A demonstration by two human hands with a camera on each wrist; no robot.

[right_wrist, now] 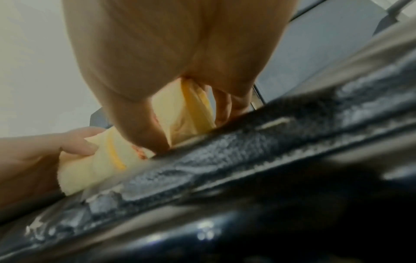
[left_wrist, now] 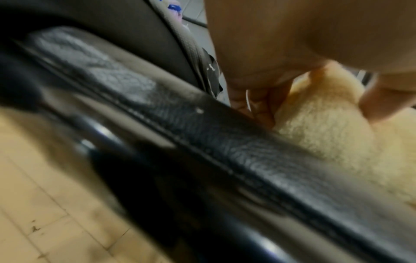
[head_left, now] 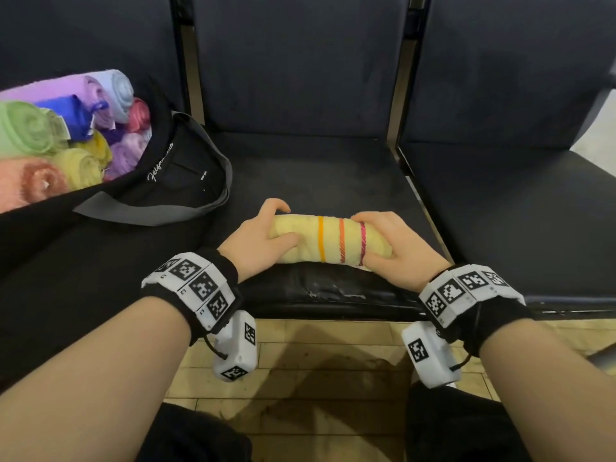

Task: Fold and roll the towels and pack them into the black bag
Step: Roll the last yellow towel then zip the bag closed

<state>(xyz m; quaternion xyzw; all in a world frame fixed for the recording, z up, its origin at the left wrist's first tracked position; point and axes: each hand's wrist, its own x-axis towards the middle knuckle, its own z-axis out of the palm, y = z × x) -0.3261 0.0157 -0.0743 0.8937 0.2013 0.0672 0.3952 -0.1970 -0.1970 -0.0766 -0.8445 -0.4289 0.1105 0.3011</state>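
A pale yellow towel [head_left: 330,240] with orange, coral and magenta stripes lies rolled into a log near the front edge of the dark seat [head_left: 316,171]. My left hand [head_left: 263,235] grips its left end, fingers curled over the far side and thumb on the near face. My right hand [head_left: 393,245] grips its right end the same way. The left wrist view shows the fluffy yellow towel [left_wrist: 326,128] under my palm; the right wrist view shows the yellow towel [right_wrist: 180,113] between thumb and fingers. The black bag [head_left: 176,175] lies open at the left, holding several rolled towels [head_left: 66,135].
The seat's worn front edge [head_left: 333,288] runs just under my wrists. A second dark seat [head_left: 516,201] stands to the right across a narrow gap. The bag's grey strap [head_left: 213,201] loops onto the seat left of the roll. Tan floor tiles [head_left: 316,361] lie below.
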